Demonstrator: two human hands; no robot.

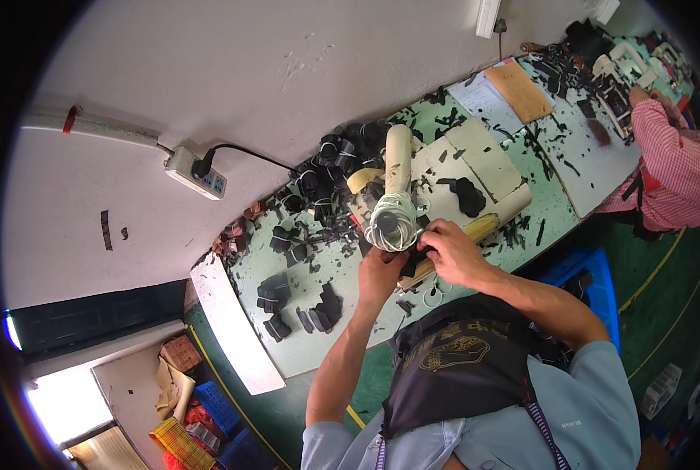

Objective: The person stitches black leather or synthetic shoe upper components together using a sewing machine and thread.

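My left hand (380, 276) and my right hand (453, 252) work close together at the front of a cream bench machine (475, 160). Between them is a small dark piece of material (410, 265), which the closed fingers of both hands grip; its exact shape is partly hidden. Just above my left fingers, a thick bundle of white elastic bands (393, 225) hangs around the end of the machine's cream arm (398, 157). A few loose white bands (434, 294) dangle below my right hand. On the machine's top lies a black clump of pieces (467, 197).
Banded black bundles (330, 160) crowd the wall side of the green table (248, 274), with black stacks (319, 313) at left. Scraps litter the surface. A power strip (197, 174) is on the wall. A blue crate (600, 286) stands at right; a co-worker in a checked sleeve (663, 129) sits beyond.
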